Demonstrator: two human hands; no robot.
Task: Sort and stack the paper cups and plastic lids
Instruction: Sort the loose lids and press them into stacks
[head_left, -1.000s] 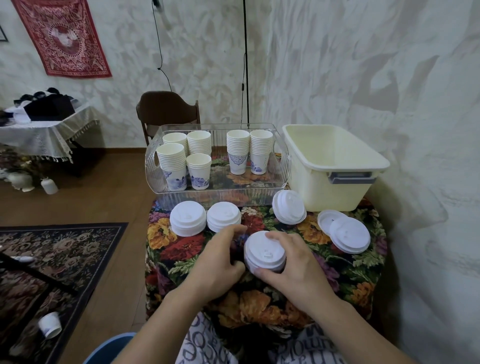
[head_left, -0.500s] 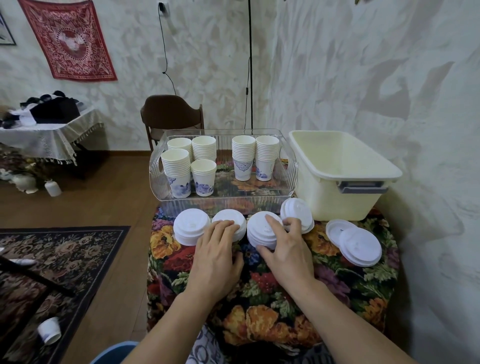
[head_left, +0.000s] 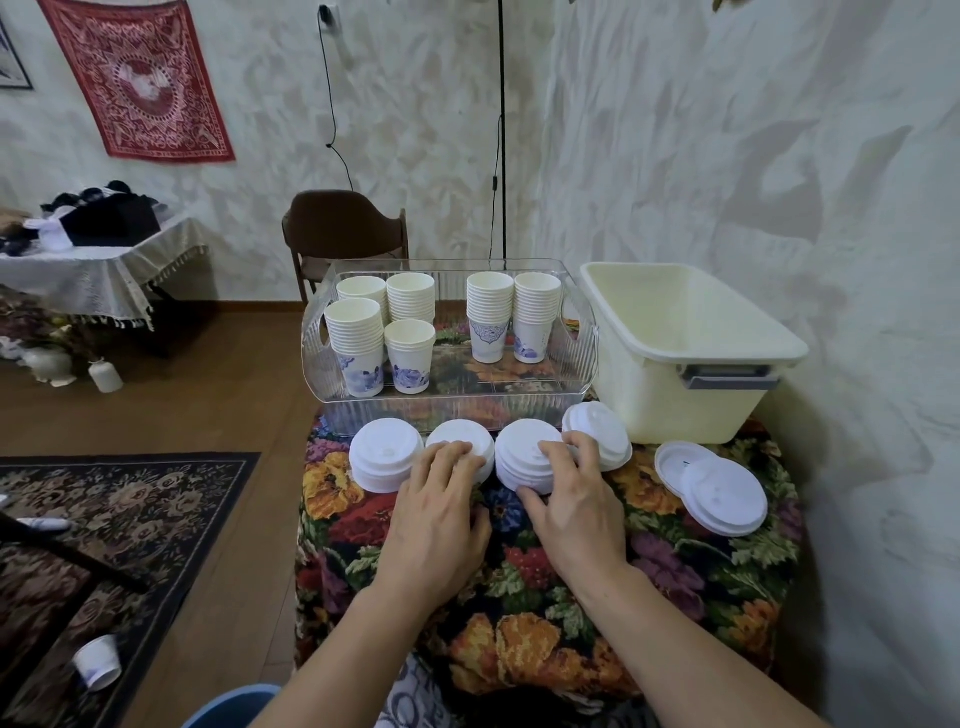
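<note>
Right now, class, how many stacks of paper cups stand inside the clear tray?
6. Four cluster at the tray's left end: back left, back right, front left, front right. Two stand side by side toward the right: and. None appears hidden.

Left hand (head_left: 436, 525) flat, fingers on second lid stack (head_left: 460, 447). Right hand (head_left: 574, 512) curled round third lid stack (head_left: 524, 457). Fourth stack (head_left: 602, 428) leans on the tub (head_left: 691, 358). Cup stacks (head_left: 410, 332) in clear tray (head_left: 452, 400). Loose lids (head_left: 719, 493) on counter (head_left: 519, 597).
</note>
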